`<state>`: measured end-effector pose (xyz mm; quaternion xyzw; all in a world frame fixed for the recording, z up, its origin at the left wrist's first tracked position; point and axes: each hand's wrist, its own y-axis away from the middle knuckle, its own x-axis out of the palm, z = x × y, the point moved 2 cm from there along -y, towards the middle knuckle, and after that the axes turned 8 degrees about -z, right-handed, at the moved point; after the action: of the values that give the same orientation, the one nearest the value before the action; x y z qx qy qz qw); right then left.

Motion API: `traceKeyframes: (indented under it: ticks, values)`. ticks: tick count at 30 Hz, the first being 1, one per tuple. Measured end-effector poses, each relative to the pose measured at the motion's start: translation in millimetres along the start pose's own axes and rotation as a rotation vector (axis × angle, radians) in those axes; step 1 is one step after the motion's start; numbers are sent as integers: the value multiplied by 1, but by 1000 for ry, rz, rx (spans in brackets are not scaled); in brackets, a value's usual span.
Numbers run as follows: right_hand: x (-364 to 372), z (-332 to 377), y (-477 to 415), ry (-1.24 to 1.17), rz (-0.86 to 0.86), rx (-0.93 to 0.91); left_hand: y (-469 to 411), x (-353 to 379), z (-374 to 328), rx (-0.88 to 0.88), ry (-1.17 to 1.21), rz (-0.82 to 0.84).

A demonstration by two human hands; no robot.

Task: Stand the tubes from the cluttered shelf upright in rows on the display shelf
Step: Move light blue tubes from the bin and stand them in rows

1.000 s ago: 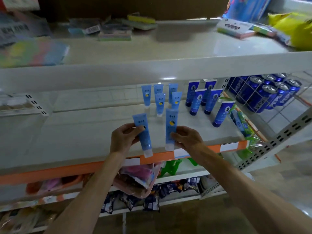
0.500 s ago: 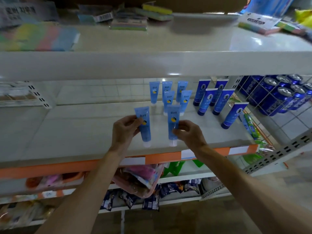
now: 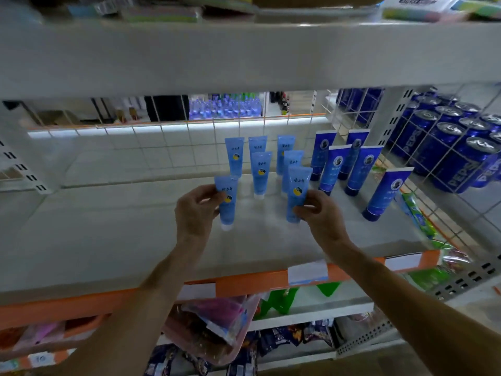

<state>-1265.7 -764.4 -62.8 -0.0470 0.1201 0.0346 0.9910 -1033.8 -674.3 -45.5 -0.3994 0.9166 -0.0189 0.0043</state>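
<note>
- The left hand [image 3: 198, 210] pinches one pale blue tube [image 3: 229, 213] between thumb and fingertips. It holds the tube cap-down at the front left of the cluster of standing pale blue tubes [image 3: 261, 172].
- The right hand [image 3: 322, 213] grips a second tube [image 3: 296, 191] by its lower half, cap-down and just in front of the cluster's right side.
- Both tubes are over the display shelf [image 3: 108, 226], near the cluster. Whether either cap is touching the shelf cannot be told.
- The step appears to be setting these two down to extend the cluster forward.
- Each cap should land flat before the fingers let go. The caps are narrow and the flat crimped ends are wide, so a tilted tube would likely tip over.
- A low grip near the cap, like the right hand's, probably gives the best control of the base. The left hand holds higher, so it may need to steady its tube a little longer.
- Each tube should line up with the column behind it, with a gap that matches the cluster's own spacing.
- The right tube sits close to the cluster's nearest tube, so a nudge backward could knock over several.
- The fingers should open sideways and pull back toward the person, away from the cluster.
- The dark blue tubes [image 3: 359, 169] stand to the right of the cluster, and the right forearm should stay clear of them.
</note>
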Motion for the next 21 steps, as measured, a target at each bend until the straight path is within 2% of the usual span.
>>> traceKeyframes:
  ticks: [8, 13, 17, 21]
  values:
    - [6, -23, -17, -145, -14, -83, -22, 23, 10, 74, 84, -28]
    - [-1, -19, -31, -106, 5, -125, -16, 36, 7, 115, 93, 2]
    - [-2, -13, -41, -97, 7, -158, -8, 57, 7, 78, 129, 48]
    - [-3, -20, -46, -42, 68, -182, 2, 81, 10, 95, 110, 105]
